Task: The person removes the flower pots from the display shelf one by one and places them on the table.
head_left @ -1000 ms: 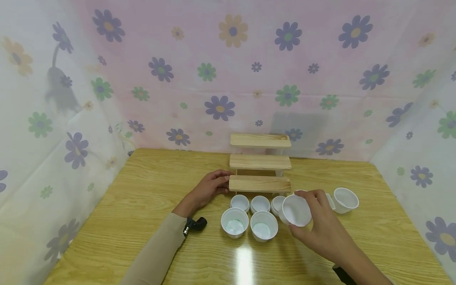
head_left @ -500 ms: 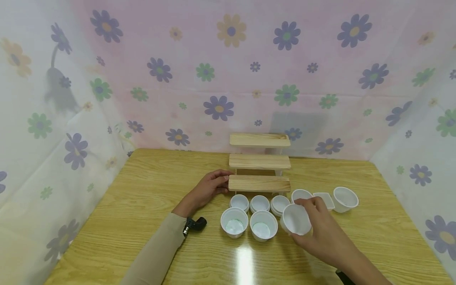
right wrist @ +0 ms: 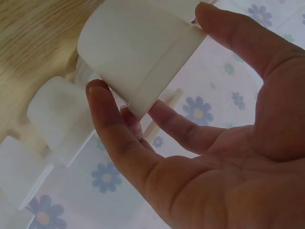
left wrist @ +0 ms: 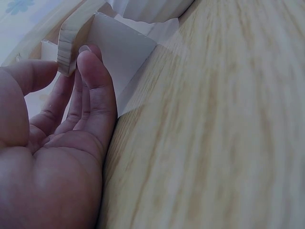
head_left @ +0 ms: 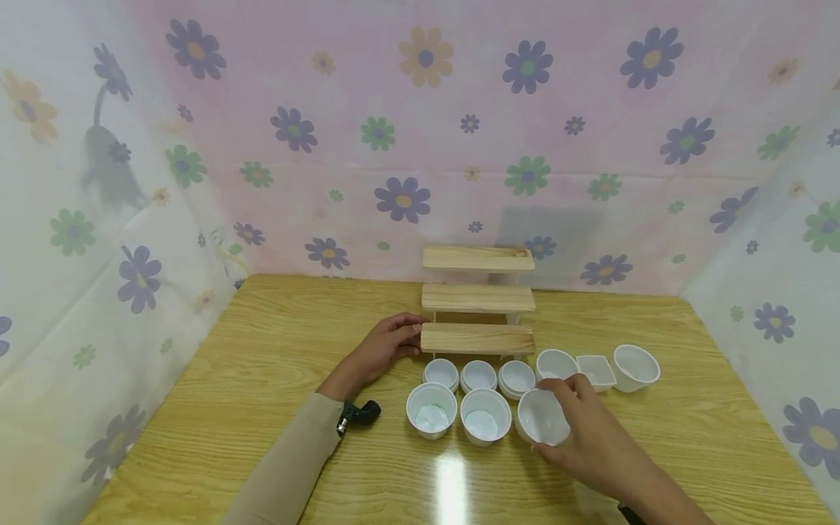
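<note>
My right hand pinches a white plastic cup near its rim, thumb on one side and fingers on the other. In the head view this cup is at the right end of a front row, beside two like cups with their mouths up. Farther left, my left hand holds the left end of the lowest board of a three-step wooden shelf stand. In the left wrist view, thumb and fingers lie on either side of the board end, with the hand's edge along the table.
Behind the front cups stand several small white cups, close to the shelf. To the right are a round cup, a square white container and another cup. A flowered cloth rises behind the wooden table.
My right hand has brought the white cup down and slightly toward me, into line with the two front cups. The left hand has stayed at the shelf end.
</note>
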